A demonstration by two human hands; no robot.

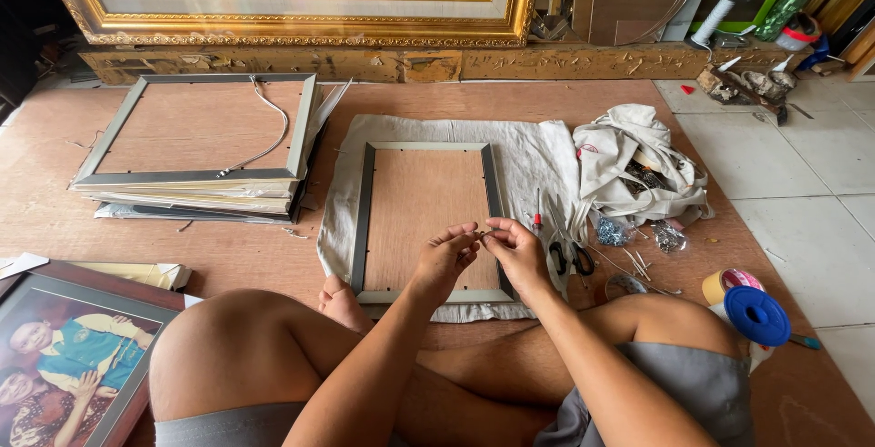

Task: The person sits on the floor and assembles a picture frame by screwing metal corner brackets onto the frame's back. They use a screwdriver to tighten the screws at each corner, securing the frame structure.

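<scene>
Bare knees are folded nearest the camera, on the floor. Just above them, the left hand (444, 258) and right hand (515, 248) are brought together, fingertips pinched narrowly on a small thin piece (484, 232), too small to be identified. Both are held over the lower right corner of a grey picture frame (366, 219), laid face down on a pale cloth (529, 160). Scissors (565, 256) are seen just right.

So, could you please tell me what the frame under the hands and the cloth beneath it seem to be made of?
Frame: probably metal or painted wood, its grey rails smooth with a dull sheen. Its backing looks like brown hardboard, flat and matte. Cloth: off-white woven fabric, likely cotton, lying wrinkled and limp.
</scene>
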